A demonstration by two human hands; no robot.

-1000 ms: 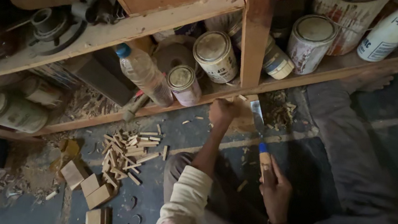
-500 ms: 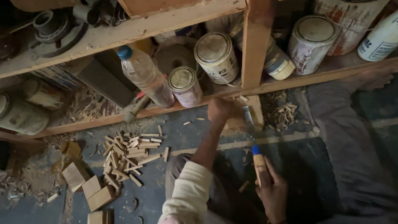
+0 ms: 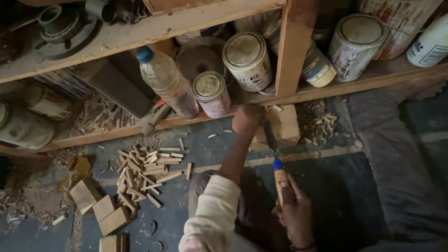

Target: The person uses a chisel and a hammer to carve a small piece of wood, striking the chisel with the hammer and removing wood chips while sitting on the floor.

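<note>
Item one: my left hand [image 3: 247, 120], arm in a pale sleeve, reaches up to the lower shelf board [image 3: 121, 130]; its fingers press on a small wooden block [image 3: 284, 125] lying on the floor under the shelf edge, though the dimness keeps me from telling whether they curl round it or only rest there.

Item two: my right hand [image 3: 295, 214], fingers clenched round a chisel [image 3: 277, 175] with a yellow handle and blue collar; its dark blade slants up toward the block, the tip lost in shadow by my left hand.

Surroundings, catalogued: an upright wooden post [image 3: 296, 38] stands directly above the block and crowds the work. On the shelf beside it I count one clear plastic bottle [image 3: 167, 82] with a blue cap, lying tilted, and at least four round tins [image 3: 248, 60] (more may sit behind). One white bottle [image 3: 443, 33] is cut off at the top right.

On the floor: a loose heap of thin wood slivers [image 3: 147, 171], too many to count, and about five squarish offcuts [image 3: 105, 211]. The left shelves are too dark to itemise.
</note>
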